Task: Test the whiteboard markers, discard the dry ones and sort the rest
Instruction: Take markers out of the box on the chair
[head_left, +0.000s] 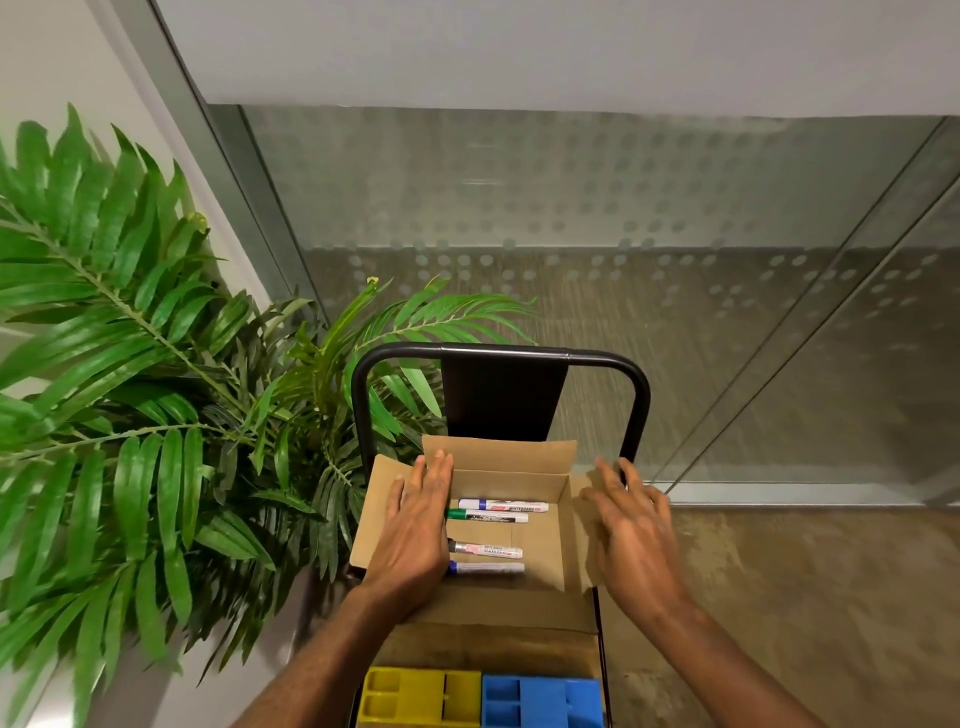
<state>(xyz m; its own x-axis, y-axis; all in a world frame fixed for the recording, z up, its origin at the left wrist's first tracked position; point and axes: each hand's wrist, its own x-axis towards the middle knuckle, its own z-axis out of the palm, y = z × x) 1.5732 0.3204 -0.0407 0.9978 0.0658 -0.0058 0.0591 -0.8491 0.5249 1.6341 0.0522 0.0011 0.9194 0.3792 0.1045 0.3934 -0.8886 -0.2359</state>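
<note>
Open brown cardboard box (498, 453) sits on a cart with a black metal tube handle (498, 353). All positions below are relative to the box.

- Four whiteboard markers lie flat on the box floor, roughly parallel, caps toward the left wall.
- Toward the back wall: white marker with a blue cap (503, 505), then white marker with a green cap (487, 516) just in front of it. The two are almost touching.
- Toward the front wall, after a gap: white marker with a grey cap and red print (485, 551), then white marker with a dark blue cap (485, 568) close in front.
- Left hand (415, 530): flat, fingers straight and together, palm down on the left flap and left rim, grips nothing. It covers the cap ends of the markers' row. Can't tell if it touches any marker.
- Right hand (636, 540): over the right flap, fingers extended and slightly spread, holding nothing. It is motion-blurred, so can't tell if it contacts the flap.
- Front flap is folded out flat toward the person.
- Just past the front flap: yellow plastic compartment tray (421, 696) on the left, blue plastic compartment tray (543, 701) on the right, side by side.
- Left of the box: green leafy palm plant (130, 364).
- Behind the box: glass wall with a frosted dot pattern (571, 208).
</note>
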